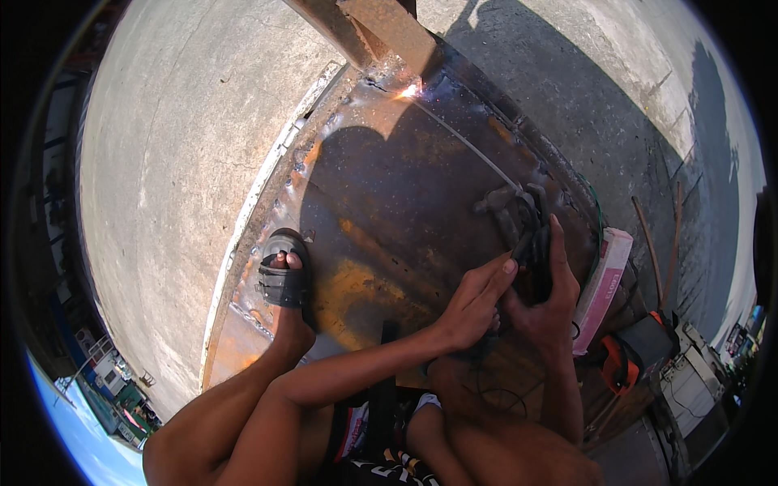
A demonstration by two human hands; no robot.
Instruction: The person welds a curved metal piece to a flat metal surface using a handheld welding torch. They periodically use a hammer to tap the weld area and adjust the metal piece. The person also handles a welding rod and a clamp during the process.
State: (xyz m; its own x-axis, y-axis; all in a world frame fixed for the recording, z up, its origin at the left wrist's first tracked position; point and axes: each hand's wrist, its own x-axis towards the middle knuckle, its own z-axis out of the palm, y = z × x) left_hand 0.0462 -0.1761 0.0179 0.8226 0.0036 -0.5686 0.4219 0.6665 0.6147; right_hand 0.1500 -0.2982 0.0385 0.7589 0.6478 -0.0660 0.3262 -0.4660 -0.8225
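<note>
My right hand (549,304) is wrapped round a black welding electrode holder (531,239), its index finger stretched along the side. My left hand (476,298) is closed, with thumb and finger pressed to the lower end of the holder; its other fingers are partly hidden. A thin grey welding rod (466,144) runs from the holder's jaws to a bright arc (412,91). The arc burns where a rusty steel beam (389,32) meets a large rusty steel plate (381,186). A dark metal tool (498,206), its kind unclear, lies beside the holder.
My sandalled foot (285,263) stands on the plate's left side. At the right are a pink-and-white box (604,292), an orange-and-black device (640,348) and thin rusty rods (673,243). A pale raised edge (259,194) borders the plate, with concrete (178,162) beyond.
</note>
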